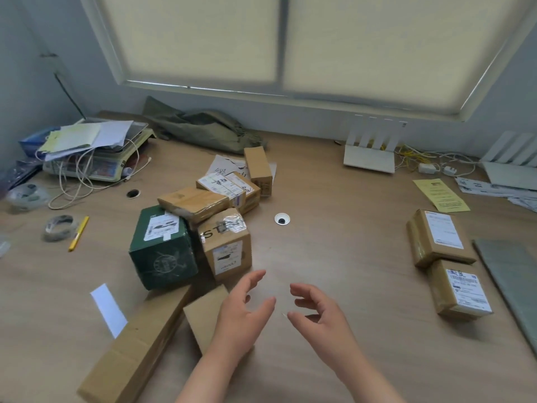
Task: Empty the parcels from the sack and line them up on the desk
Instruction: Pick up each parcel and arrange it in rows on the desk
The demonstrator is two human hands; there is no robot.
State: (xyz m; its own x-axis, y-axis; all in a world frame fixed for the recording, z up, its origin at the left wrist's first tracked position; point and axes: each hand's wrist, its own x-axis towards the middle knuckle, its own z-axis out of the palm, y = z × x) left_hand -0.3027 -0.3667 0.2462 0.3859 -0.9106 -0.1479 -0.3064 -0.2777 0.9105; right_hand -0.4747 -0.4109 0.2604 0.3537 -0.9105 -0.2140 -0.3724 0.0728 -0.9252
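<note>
Currently our left hand (244, 312) and right hand (316, 309) hover empty, fingers loosely spread, beside the heaped parcels (197, 203); the sack (200, 129) lies slack behind. We should lift 1 by opposite faces and set it flush after the 2 aligned parcels (438, 239) at right.

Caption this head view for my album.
Left hand and right hand hover open over the desk between a parcel heap and two lined-up parcels; sack behind.

The person's left hand (242, 314) and right hand (318, 314) are bare, and the two forearms (203, 379) behind them are bare too, right down to the bottom edge.
</note>
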